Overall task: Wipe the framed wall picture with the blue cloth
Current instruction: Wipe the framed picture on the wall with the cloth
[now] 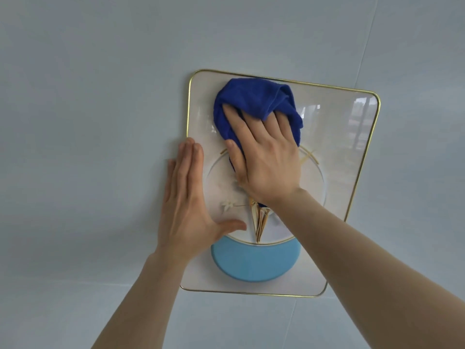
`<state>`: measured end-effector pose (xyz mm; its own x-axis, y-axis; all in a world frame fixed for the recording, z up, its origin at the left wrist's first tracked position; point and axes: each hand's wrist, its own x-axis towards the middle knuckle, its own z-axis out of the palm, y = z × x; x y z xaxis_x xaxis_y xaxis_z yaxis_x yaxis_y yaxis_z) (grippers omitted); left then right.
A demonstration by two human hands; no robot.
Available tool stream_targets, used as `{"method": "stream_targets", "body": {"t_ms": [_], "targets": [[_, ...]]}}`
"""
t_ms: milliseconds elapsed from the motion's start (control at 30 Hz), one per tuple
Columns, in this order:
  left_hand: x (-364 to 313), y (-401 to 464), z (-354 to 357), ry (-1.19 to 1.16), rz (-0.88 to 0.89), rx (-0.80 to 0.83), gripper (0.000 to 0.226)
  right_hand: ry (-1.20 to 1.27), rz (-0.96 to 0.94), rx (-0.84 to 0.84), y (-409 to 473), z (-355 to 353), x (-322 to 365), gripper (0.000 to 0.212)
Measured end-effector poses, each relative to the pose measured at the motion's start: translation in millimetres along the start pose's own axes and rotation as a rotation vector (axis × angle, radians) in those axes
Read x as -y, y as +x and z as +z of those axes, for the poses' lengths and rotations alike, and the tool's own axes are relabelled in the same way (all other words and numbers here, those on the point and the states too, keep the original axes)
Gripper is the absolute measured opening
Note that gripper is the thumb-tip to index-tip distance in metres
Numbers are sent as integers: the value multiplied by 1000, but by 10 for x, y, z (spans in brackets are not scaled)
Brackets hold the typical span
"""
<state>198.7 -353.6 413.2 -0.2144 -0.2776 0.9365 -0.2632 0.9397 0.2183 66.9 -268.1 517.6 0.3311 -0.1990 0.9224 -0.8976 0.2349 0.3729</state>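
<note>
The framed picture (pixel 339 152) hangs on a pale wall; it has a thin gold rim, glossy white glass, a gold circle and a light blue half-disc at the bottom. A bunched blue cloth (pixel 254 99) lies against the upper middle of the glass. My right hand (pixel 266 159) presses flat on the cloth, with its fingertips tucked under the folds. My left hand (pixel 186 202) lies flat, fingers together, on the picture's left edge, its thumb spread onto the glass. Both forearms reach up from below.
The pale grey-blue wall (pixel 88 122) surrounds the picture, with faint tile seams at the upper right and along the bottom. The glass on the right side reflects a window.
</note>
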Motion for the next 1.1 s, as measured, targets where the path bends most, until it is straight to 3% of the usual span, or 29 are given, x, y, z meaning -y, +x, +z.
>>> {"method": "stream_targets", "body": {"t_ms": [200, 533, 867, 1100], "targets": [[43, -103, -15, 21, -19, 43, 156, 73, -134, 119, -356, 57, 154, 48], [80, -134, -60, 21, 66, -5, 98, 120, -143, 169, -689, 79, 283, 50], [98, -104, -76, 141, 91, 35, 92, 39, -182, 241, -1517, 95, 447, 40], [128, -110, -78, 193, 98, 44, 87, 34, -296, 435, -2227, 23, 509, 84]]}}
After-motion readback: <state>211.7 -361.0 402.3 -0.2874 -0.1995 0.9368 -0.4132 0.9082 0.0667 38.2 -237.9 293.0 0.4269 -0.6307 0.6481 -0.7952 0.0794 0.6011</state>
